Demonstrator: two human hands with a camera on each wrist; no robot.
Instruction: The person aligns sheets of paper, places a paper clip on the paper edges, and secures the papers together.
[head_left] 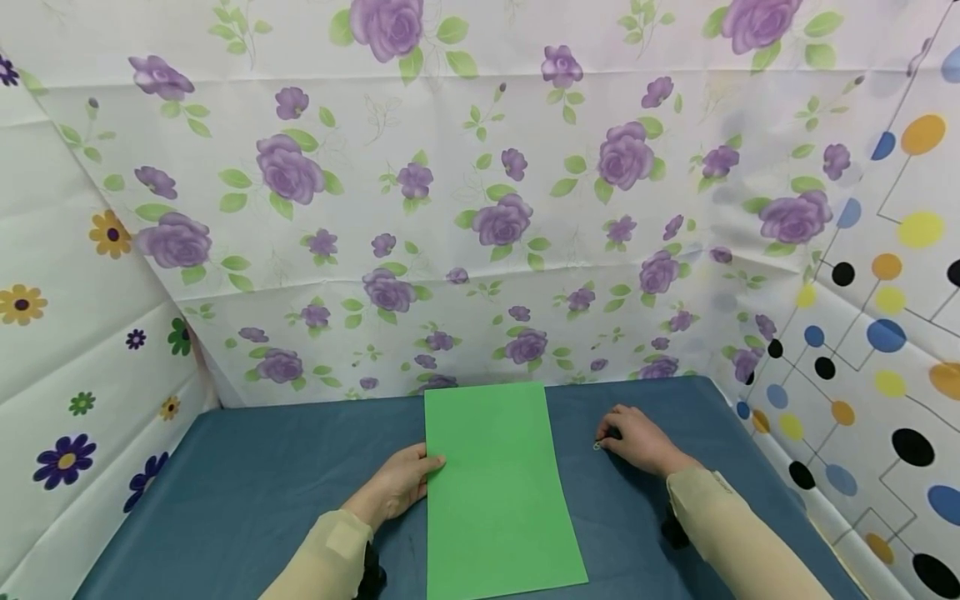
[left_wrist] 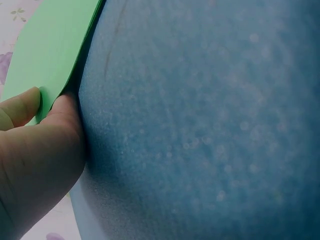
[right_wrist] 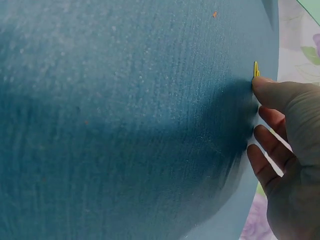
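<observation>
A tall sheet of green paper (head_left: pixel 495 492) spans the middle of the head view, its lower part toward the camera. My left hand (head_left: pixel 401 482) pinches its left edge, thumb on top and fingers beneath. In the left wrist view the thumb and a finger of the left hand (left_wrist: pixel 45 145) have the green paper (left_wrist: pixel 55 40) between them, close over the cloth. To the right of the sheet, my right hand (head_left: pixel 636 440) pinches a small yellow paper clip (right_wrist: pixel 256 69) between thumb and forefinger. The other fingers of the right hand (right_wrist: pixel 295 145) are loosely bent.
A blue cloth (head_left: pixel 262 483) covers the table. Behind it hangs a white sheet with purple roses (head_left: pixel 502 221). Flower-print fabric (head_left: pixel 67 400) stands at the left, dotted fabric (head_left: pixel 892 383) at the right. A tiny orange speck (right_wrist: pixel 215 14) lies on the cloth in the right wrist view.
</observation>
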